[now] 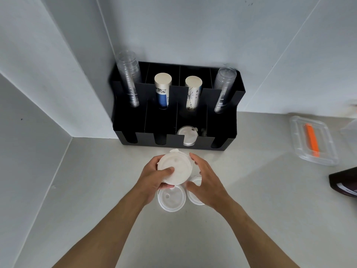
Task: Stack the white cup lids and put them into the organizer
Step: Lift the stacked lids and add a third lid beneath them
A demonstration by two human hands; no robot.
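Note:
My left hand [154,177] grips a small stack of white cup lids [176,168] just above the counter, thumb on top. Beside the stack's right edge is my right hand [204,180], fingers spread, partly covering another white lid [194,198] that lies on the counter. A third loose lid [171,199] lies flat below the held stack. The black organizer [173,141] stands against the wall beyond my hands. Its third front slot holds white lids [187,135].
The organizer's back slots hold two stacks of clear cups [129,78] [224,88] and two stacks of paper cups [162,89] [193,91]. A clear box with an orange item [312,140] sits at right. A dark object [345,183] lies at the right edge. Walls close the left side.

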